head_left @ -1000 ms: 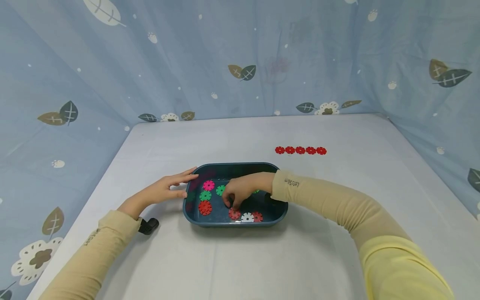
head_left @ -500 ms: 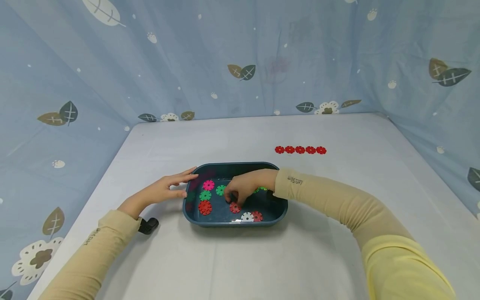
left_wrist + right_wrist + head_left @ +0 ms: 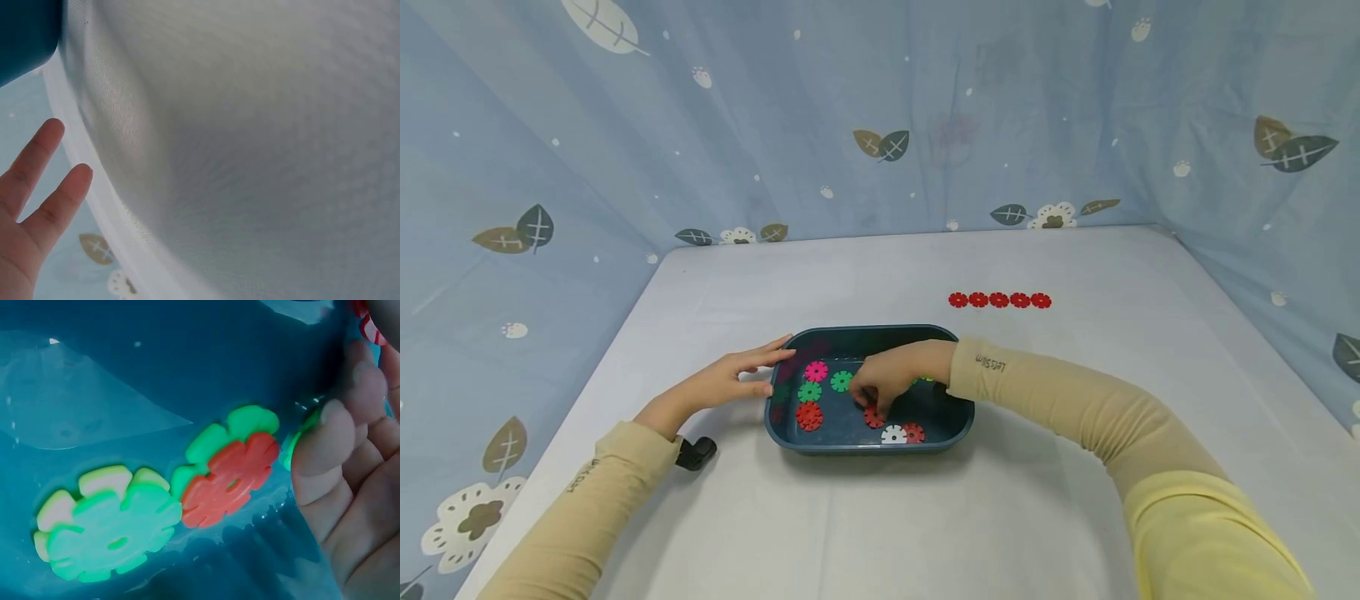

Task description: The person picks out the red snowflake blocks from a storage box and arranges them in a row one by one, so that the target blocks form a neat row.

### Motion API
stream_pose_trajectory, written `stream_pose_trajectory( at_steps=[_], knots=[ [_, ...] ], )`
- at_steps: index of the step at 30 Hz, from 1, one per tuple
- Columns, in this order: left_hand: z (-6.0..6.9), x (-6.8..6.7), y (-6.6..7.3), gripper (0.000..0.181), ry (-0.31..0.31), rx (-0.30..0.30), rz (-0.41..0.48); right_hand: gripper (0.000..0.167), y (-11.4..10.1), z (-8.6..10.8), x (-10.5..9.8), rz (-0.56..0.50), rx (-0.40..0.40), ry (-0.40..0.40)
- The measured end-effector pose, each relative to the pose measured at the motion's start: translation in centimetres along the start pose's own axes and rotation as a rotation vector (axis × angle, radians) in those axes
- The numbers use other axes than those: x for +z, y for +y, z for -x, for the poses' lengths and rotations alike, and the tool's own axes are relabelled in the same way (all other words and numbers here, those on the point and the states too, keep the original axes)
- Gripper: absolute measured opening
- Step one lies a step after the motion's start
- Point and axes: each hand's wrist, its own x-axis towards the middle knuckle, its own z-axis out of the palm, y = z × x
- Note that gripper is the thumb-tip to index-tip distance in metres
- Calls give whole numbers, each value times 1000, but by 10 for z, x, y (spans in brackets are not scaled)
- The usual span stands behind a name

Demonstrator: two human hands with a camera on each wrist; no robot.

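Observation:
A dark blue plastic tray point(image 3: 868, 448) stands on the white table with several flower-shaped plastic discs in it. My right hand point(image 3: 887, 377) reaches inside, pinching a red flower disc point(image 3: 874, 417) over the tray's floor. In the right wrist view that red flower disc point(image 3: 373, 328) shows only partly, between thumb and fingers. My left hand point(image 3: 730, 379) has its fingers spread at the tray's left rim. Left in the tray lie a pink disc point(image 3: 816, 372), a green disc point(image 3: 809, 392) and red discs point(image 3: 809, 416). A white disc point(image 3: 893, 434) lies near the front wall.
Behind the tray, several red discs point(image 3: 999, 300) form a straight row on the white table point(image 3: 895, 533). In the right wrist view, an orange-red disc point(image 3: 231, 481) and a pale green disc point(image 3: 115, 531) overlap others. A patterned blue curtain point(image 3: 820, 108) surrounds the table.
The red disc at my right fingertips has shifted away from the tray's front wall, apart from the white disc. My left hand has stayed at the rim.

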Motion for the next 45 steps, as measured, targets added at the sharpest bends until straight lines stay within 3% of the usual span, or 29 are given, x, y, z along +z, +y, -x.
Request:
stream_pose_trajectory(
  at_steps=[10,25,32,39,45],
  knots=[
    [0,1,-3,56,1,6,1,10,1,3,-1,-148,33,5],
    [-1,0,-1,56,1,1,1,28,5,18,-24,-241,59,71],
    [-1,0,-1,57,0,11,8,24,11,39,-37,-309,101,125],
    [0,-1,0,56,-1,7,10,26,21,63,-49,-353,65,193],
    [0,0,-1,56,-2,8,12,30,34,82,-53,-405,92,245]
  ],
)
